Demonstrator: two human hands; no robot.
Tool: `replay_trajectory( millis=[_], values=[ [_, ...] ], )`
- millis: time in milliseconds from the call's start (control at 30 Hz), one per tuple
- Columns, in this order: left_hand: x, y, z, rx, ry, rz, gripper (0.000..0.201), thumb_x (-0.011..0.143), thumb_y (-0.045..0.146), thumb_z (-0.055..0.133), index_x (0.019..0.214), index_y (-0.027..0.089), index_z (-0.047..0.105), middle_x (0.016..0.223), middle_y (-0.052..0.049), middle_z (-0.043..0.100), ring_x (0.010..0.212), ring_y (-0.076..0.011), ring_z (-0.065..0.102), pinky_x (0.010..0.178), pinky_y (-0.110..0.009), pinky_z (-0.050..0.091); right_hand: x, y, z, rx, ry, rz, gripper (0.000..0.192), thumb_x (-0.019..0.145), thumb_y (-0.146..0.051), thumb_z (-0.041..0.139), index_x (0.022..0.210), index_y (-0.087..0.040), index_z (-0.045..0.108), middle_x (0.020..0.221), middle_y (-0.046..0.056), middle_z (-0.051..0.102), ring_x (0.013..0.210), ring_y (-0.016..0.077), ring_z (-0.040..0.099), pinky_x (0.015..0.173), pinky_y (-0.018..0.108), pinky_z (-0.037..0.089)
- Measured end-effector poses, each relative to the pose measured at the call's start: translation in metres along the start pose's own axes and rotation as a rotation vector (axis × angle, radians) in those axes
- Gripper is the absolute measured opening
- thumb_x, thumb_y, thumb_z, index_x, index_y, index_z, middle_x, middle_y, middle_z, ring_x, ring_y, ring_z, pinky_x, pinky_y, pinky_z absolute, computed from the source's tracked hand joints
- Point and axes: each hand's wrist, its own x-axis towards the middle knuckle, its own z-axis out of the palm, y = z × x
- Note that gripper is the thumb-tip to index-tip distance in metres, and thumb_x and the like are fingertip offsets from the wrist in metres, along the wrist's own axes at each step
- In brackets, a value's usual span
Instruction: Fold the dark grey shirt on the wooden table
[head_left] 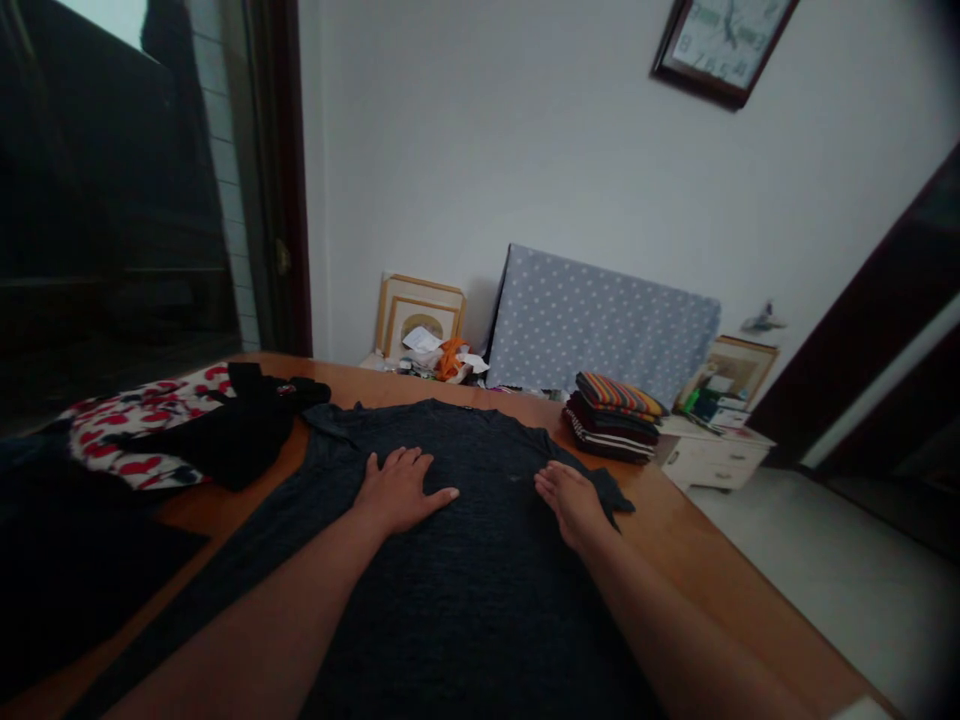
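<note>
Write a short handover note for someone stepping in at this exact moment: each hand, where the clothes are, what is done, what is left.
Left hand: flat, open on the dark shirt.
Right hand: flat, open on the shirt near its right sleeve.
Shirt: spread on the wooden surface, not yet folded.
Done: folded stack at the far right.
Left: this shirt, plus the loose pile at the left.

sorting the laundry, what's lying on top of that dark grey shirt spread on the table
Both bare hands lie flat on the dark grey knit shirt: left hand, right hand. Under it, orange-brown wooden table; the part beneath the shirt is covered.
</note>
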Motion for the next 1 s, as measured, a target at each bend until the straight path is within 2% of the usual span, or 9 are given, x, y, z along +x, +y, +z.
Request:
replay_trajectory(
  millis=[133, 333, 467, 533, 633, 733, 800, 900, 1000],
  values=[
    [-0.001, 0.004, -0.004, 0.012, -0.021, 0.000, 0.088, 0.080, 0.084, 0.035, 0.143, 0.025, 0.051, 0.158, -0.013, 0.036, 0.147, -0.0396, 0.022, 0.114, -0.067, 0.010, -0.016, -0.006, -0.020, 0.024, 0.086, 0.048, 0.013, 0.079, -0.024, 0.068, 0.091, -0.022, 0.062, 0.084, 0.004, 0.070, 0.082, 0.0185, 0.072, 0.079, 0.033, 0.063],
    [-0.002, 0.008, -0.007, 0.047, -0.048, 0.013, 0.087, 0.082, 0.083, 0.032, 0.145, 0.025, 0.049, 0.158, -0.012, 0.036, 0.147, -0.0378, 0.024, 0.114, -0.066, 0.014, -0.019, -0.006, -0.035, 0.193, 0.095, 0.054, 0.017, 0.078, -0.020, 0.068, 0.092, -0.024, 0.060, 0.086, 0.003, 0.069, 0.084, 0.0163, 0.071, 0.084, 0.034, 0.062],
    [-0.001, 0.010, -0.015, -0.012, -0.059, -0.028, 0.080, 0.086, 0.079, 0.033, 0.141, 0.024, 0.052, 0.157, -0.011, 0.039, 0.146, -0.0349, 0.028, 0.117, -0.059, 0.016, -0.015, -0.004, -0.040, 0.219, 0.067, 0.082, 0.020, 0.075, -0.018, 0.069, 0.092, -0.024, 0.059, 0.087, 0.003, 0.069, 0.089, 0.0177, 0.071, 0.088, 0.033, 0.061],
    [0.001, 0.007, -0.022, -0.175, -0.061, -0.052, 0.078, 0.087, 0.077, 0.034, 0.138, 0.021, 0.055, 0.152, -0.010, 0.047, 0.143, -0.0323, 0.035, 0.118, -0.052, 0.021, -0.014, -0.001, -0.042, 0.215, 0.060, 0.080, 0.023, 0.073, -0.018, 0.071, 0.091, -0.025, 0.059, 0.088, 0.003, 0.069, 0.092, 0.0190, 0.071, 0.089, 0.033, 0.060],
    [0.004, -0.006, -0.031, -0.656, -0.034, -0.106, 0.076, 0.090, 0.075, 0.033, 0.133, 0.018, 0.057, 0.143, -0.010, 0.057, 0.135, -0.0292, 0.047, 0.114, -0.042, 0.034, -0.012, 0.002, -0.044, 0.204, 0.054, 0.076, 0.027, 0.070, -0.021, 0.073, 0.092, -0.027, 0.060, 0.090, 0.002, 0.069, 0.097, 0.0203, 0.071, 0.091, 0.033, 0.060],
    [0.007, -0.031, -0.037, -1.175, 0.076, -0.265, 0.072, 0.092, 0.072, 0.036, 0.127, 0.013, 0.060, 0.140, -0.016, 0.058, 0.133, -0.0277, 0.051, 0.114, -0.038, 0.036, -0.011, 0.004, -0.046, 0.180, 0.039, 0.081, 0.030, 0.068, -0.022, 0.075, 0.093, -0.027, 0.059, 0.092, 0.002, 0.070, 0.100, 0.0218, 0.070, 0.093, 0.033, 0.060],
    [0.008, -0.051, -0.039, -1.431, 0.130, -0.375, 0.070, 0.091, 0.069, 0.043, 0.126, 0.011, 0.059, 0.140, -0.021, 0.057, 0.133, -0.0268, 0.052, 0.115, -0.037, 0.035, -0.012, 0.004, -0.047, 0.167, 0.030, 0.085, 0.031, 0.067, -0.022, 0.076, 0.094, -0.027, 0.059, 0.094, 0.003, 0.071, 0.102, 0.0229, 0.070, 0.093, 0.033, 0.060],
    [0.004, -0.079, -0.042, -1.688, 0.143, -0.450, 0.073, 0.088, 0.069, 0.050, 0.133, 0.011, 0.052, 0.143, -0.023, 0.051, 0.133, -0.0282, 0.052, 0.110, -0.038, 0.042, -0.013, 0.003, -0.048, 0.145, 0.012, 0.075, 0.032, 0.067, -0.023, 0.077, 0.094, -0.027, 0.060, 0.098, 0.004, 0.071, 0.108, 0.0241, 0.069, 0.095, 0.032, 0.059],
    [-0.002, -0.102, -0.047, -1.799, 0.103, -0.469, 0.081, 0.087, 0.069, 0.053, 0.142, 0.010, 0.044, 0.146, -0.026, 0.046, 0.134, -0.0305, 0.051, 0.103, -0.040, 0.049, -0.014, 0.003, -0.048, 0.132, 0.008, 0.077, 0.031, 0.068, -0.023, 0.077, 0.094, -0.027, 0.061, 0.101, 0.005, 0.071, 0.111, 0.0249, 0.067, 0.100, 0.033, 0.057]
  ],
)
